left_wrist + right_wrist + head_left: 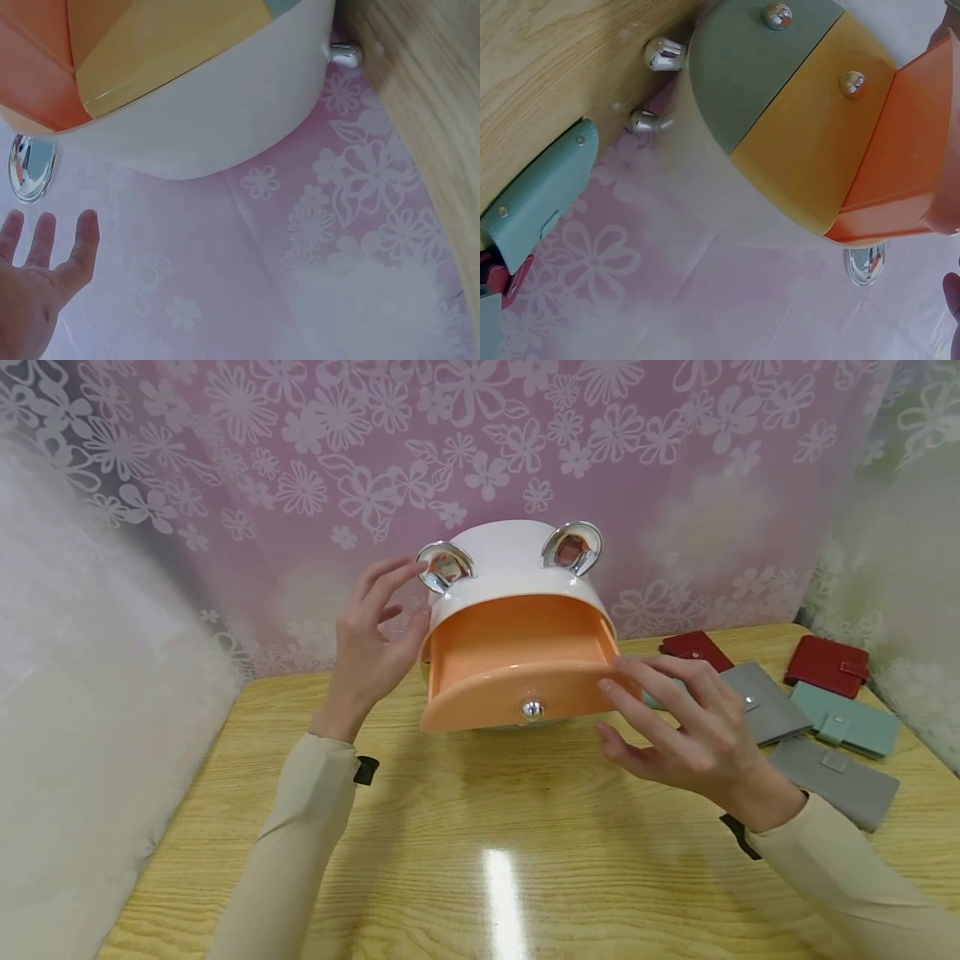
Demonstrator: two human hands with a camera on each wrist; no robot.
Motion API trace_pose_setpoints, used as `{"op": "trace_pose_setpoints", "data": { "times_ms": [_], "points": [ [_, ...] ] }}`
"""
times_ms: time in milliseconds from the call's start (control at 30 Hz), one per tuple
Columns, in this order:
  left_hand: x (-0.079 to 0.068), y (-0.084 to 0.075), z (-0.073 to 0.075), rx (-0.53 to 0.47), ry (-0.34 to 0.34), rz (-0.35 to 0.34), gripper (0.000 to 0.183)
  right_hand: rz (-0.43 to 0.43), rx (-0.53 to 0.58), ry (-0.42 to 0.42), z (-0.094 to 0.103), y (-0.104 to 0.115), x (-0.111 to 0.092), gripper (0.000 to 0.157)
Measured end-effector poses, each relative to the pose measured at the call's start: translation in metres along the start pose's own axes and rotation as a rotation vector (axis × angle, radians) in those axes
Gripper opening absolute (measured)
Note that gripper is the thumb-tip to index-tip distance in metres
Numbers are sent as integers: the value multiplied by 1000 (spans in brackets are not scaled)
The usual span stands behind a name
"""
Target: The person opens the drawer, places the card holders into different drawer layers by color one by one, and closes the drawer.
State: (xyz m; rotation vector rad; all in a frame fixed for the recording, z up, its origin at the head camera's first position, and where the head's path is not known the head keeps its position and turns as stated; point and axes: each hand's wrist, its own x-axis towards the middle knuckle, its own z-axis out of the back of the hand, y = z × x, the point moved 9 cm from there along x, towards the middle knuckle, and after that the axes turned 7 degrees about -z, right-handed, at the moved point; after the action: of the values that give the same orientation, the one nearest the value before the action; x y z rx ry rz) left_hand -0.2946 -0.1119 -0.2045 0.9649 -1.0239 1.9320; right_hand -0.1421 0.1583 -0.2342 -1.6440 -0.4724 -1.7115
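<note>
A white rounded drawer box (504,553) with two silver ears stands at the back of the table. Its top orange drawer (480,697) is pulled out, showing a bare orange inside and a silver knob (532,708). Below it, the right wrist view shows a closed yellow drawer (810,127) and a closed green drawer (761,67). My left hand (375,639) is raised beside the box, spread fingers close to the left ear (446,565). My right hand (690,731) has its loosely bent fingers at the right end of the orange drawer front, thumb below, gripping nothing.
Right of the box lie several wallets: a dark red one (827,666), another red one (693,647) behind, green (847,718), and grey (836,781). Silver feet (664,55) lift the box off the wooden table (450,843). A flowered pink curtain (322,485) hangs behind.
</note>
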Motion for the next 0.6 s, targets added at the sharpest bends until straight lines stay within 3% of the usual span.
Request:
{"op": "trace_pose_setpoints", "data": {
  "times_ms": [167,333,600],
  "points": [
    [15,3,-3,79,34,0,42,-18,-17,4,3,-7,-4,33],
    [27,3,-12,164,118,-23,43,-32,-52,16,7,-17,-11,32],
    [38,-5,-24,210,155,-75,47,-125,-112,141,9,-52,-35,43]
  ]
}}
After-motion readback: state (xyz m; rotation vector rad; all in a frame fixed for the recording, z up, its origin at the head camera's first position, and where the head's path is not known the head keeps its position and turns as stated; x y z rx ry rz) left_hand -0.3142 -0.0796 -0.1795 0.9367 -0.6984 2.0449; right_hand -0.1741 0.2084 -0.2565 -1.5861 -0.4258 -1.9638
